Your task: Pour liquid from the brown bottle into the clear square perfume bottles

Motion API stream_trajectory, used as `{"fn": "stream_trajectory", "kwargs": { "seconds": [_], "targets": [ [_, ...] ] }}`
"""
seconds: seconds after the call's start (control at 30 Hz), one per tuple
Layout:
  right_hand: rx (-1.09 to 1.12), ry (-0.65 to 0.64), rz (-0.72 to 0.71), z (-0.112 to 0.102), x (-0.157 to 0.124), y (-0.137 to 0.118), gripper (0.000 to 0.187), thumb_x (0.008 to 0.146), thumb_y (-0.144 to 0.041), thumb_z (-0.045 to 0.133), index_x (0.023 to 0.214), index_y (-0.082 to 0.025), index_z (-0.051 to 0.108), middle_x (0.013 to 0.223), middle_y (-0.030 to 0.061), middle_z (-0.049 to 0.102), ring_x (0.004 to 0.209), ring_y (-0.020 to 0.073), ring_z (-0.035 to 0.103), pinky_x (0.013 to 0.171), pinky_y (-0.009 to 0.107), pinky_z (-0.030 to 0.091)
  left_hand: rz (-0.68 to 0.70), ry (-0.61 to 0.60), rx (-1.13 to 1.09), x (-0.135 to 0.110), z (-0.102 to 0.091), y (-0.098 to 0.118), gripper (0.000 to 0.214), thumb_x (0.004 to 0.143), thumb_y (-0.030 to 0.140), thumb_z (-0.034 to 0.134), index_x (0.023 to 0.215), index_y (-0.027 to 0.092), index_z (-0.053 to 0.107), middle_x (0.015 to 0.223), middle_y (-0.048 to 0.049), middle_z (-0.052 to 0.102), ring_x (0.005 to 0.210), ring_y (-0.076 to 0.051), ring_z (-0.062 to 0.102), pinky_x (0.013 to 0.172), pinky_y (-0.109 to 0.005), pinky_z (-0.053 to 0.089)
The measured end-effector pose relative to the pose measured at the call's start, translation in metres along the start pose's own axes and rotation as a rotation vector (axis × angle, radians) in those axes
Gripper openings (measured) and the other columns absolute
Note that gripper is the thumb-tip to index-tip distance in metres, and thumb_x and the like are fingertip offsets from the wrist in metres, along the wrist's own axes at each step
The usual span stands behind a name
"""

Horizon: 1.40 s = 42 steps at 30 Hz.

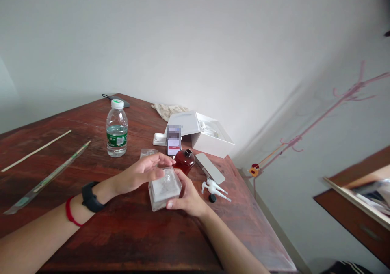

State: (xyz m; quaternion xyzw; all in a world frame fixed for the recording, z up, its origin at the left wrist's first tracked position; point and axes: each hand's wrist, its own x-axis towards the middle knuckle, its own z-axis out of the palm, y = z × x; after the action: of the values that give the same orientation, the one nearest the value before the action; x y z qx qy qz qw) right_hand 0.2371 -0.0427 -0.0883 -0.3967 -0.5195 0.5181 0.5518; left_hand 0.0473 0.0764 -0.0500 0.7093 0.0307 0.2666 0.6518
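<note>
A clear square case (165,188) with a whitish top sits on the dark wooden table (100,233), held between my hands. My left hand (140,172) curves over its far edge, and my right hand (188,197) grips its near right side. Just beyond the case stands a dark red glass bottle (184,162) with a black neck, close to my right fingers. A white pump top (213,190) lies to the right, beside a small black cap (212,198). A small clear plastic piece (148,153) lies beyond my left fingers.
A water bottle (117,128) stands back left. Behind the hands are a phone (173,142), an open white box (207,132), a pale flat lid (210,168) and a crumpled cloth (169,111). A wooden stick (36,151) and a long plastic sleeve (48,176) lie left. The table edge runs along the right.
</note>
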Motion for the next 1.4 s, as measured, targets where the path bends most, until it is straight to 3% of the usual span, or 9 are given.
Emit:
{"fn": "stream_trajectory", "kwargs": {
  "seconds": [0.13, 0.3, 0.37, 0.6, 0.97, 1.17, 1.3, 1.4],
  "targets": [
    [-0.026, 0.031, -0.017, -0.001, 0.0, 0.0, 0.085, 0.047, -0.047, 0.106, 0.118, -0.026, 0.064, 0.115, 0.0049, 0.073, 0.1, 0.0232, 0.069, 0.091, 0.036, 0.056, 0.019, 0.151, -0.118, 0.002, 0.002, -0.009, 0.061, 0.1, 0.074, 0.053, 0.128, 0.021, 0.064, 0.133, -0.0135, 0.07, 0.131, -0.032, 0.062, 0.112, -0.045, 0.046],
    [-0.026, 0.045, -0.026, -0.001, 0.001, 0.0, 0.086, 0.047, -0.05, 0.105, 0.12, -0.026, 0.064, 0.12, 0.0062, 0.073, 0.104, 0.0247, 0.069, 0.095, 0.037, 0.055, -0.003, 0.333, -0.159, 0.006, 0.004, -0.016, 0.064, 0.1, 0.078, 0.046, 0.122, 0.02, 0.064, 0.12, -0.012, 0.075, 0.114, -0.03, 0.069, 0.097, -0.041, 0.053],
    [-0.02, 0.055, -0.033, -0.001, 0.001, -0.001, 0.087, 0.048, -0.05, 0.105, 0.12, -0.026, 0.064, 0.12, 0.0064, 0.073, 0.104, 0.0242, 0.069, 0.095, 0.036, 0.055, -0.023, 0.306, -0.164, 0.006, 0.003, -0.018, 0.063, 0.101, 0.076, 0.047, 0.127, 0.021, 0.062, 0.122, -0.0119, 0.075, 0.117, -0.03, 0.068, 0.1, -0.042, 0.052],
    [-0.065, 0.095, -0.063, -0.003, 0.0, -0.006, 0.087, 0.05, -0.056, 0.102, 0.121, -0.026, 0.062, 0.114, 0.0061, 0.073, 0.097, 0.0246, 0.07, 0.088, 0.036, 0.058, -0.148, -0.008, -0.17, 0.003, 0.003, -0.04, 0.066, 0.1, 0.076, 0.05, 0.145, 0.028, 0.052, 0.148, -0.0105, 0.063, 0.135, -0.031, 0.06, 0.112, -0.043, 0.047],
    [-0.064, 0.091, -0.104, -0.003, 0.0, -0.007, 0.083, 0.053, -0.055, 0.102, 0.121, -0.026, 0.063, 0.114, 0.0057, 0.073, 0.097, 0.0236, 0.069, 0.088, 0.035, 0.059, -0.092, -0.025, -0.15, 0.0, 0.002, -0.05, 0.072, 0.099, 0.079, 0.048, 0.149, 0.026, 0.05, 0.151, -0.0124, 0.06, 0.14, -0.033, 0.055, 0.117, -0.046, 0.042],
    [-0.105, 0.124, -0.138, -0.008, 0.0, -0.012, 0.081, 0.058, -0.06, 0.098, 0.122, -0.026, 0.063, 0.114, 0.0066, 0.073, 0.098, 0.0248, 0.069, 0.084, 0.035, 0.058, -0.046, -0.046, 0.029, 0.0, 0.007, -0.032, 0.071, 0.101, 0.075, 0.048, 0.153, 0.027, 0.051, 0.156, -0.0104, 0.057, 0.146, -0.032, 0.049, 0.126, -0.046, 0.031],
    [-0.069, 0.165, -0.158, -0.01, -0.001, -0.013, 0.08, 0.056, -0.056, 0.099, 0.122, -0.026, 0.065, 0.11, 0.0053, 0.073, 0.094, 0.0231, 0.068, 0.082, 0.032, 0.056, -0.058, -0.064, 0.054, 0.001, 0.012, -0.016, 0.075, 0.098, 0.076, 0.053, 0.156, 0.028, 0.048, 0.162, -0.0103, 0.051, 0.149, -0.033, 0.044, 0.128, -0.046, 0.027],
    [-0.017, 0.162, -0.15, -0.011, -0.001, -0.013, 0.081, 0.055, -0.052, 0.101, 0.123, -0.025, 0.066, 0.11, 0.0047, 0.072, 0.094, 0.0221, 0.068, 0.082, 0.03, 0.055, -0.045, -0.098, 0.026, 0.003, 0.011, -0.017, 0.079, 0.097, 0.076, 0.055, 0.158, 0.027, 0.045, 0.165, -0.0118, 0.047, 0.151, -0.034, 0.042, 0.128, -0.048, 0.026]
  ]
}}
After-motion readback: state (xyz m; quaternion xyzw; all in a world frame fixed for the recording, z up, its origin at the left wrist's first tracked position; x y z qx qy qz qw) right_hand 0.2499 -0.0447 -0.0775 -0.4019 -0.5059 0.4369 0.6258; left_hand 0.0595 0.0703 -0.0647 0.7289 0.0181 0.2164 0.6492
